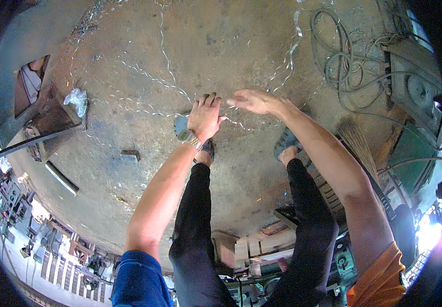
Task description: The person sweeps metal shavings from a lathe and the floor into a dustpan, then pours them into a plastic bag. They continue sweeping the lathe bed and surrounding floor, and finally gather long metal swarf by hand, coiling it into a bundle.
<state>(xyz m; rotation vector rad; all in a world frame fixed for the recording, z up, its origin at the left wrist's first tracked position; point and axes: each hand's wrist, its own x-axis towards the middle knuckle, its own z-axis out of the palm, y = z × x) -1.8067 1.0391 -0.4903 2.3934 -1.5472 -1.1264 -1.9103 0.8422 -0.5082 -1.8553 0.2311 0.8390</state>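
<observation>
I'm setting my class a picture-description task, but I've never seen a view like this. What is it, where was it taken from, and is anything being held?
There is no machine doing the work, just a person's bare hands. A wide fisheye camera on their head looks down, so straight edges bend near the rim.

The left hand, wearing a wristwatch, and the right hand appear close together in front of the floor. I see nothing held in either.

On the floor are shiny curled strips, probably metal shavings. A tangled cable and broom bristles are at the right; a crumpled clear bag and a metal bar are at the left.
</observation>
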